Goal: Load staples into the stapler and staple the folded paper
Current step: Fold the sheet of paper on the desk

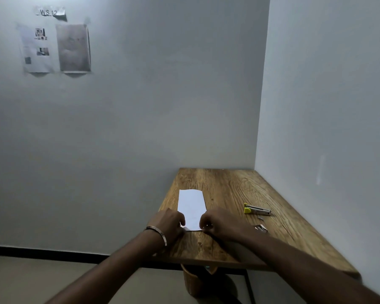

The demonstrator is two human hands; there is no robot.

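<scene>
The folded paper [191,209] was a long, narrow white strip lying flat on the wooden table [228,189], running lengthwise away from you, its far end slightly rounded at the corners. Its near end sat right between your two hands.

Your left hand [170,222], with a metal bangle [157,234] on the wrist, was curled with its fingers drawn in, pinching the near left corner of the paper, where a small flap of white showed under your fingertips. Your right hand [219,223] was curled the same way, fingers bunched tight, pressing or pinching the near right corner; whether that corner was lifted or only pressed flat could not be told. Both grips were narrow, closed down on the paper's near edge, with the strip's width between them.

The stapler [256,209], silver with a yellow end, lay on the table well to the right of your right hand and a little beyond it, apart from the paper. Between it and your right wrist lay a small bit of metal [260,218], and just beside your right wrist sat a small object [261,228], possibly staples, too small to be sure.
</scene>
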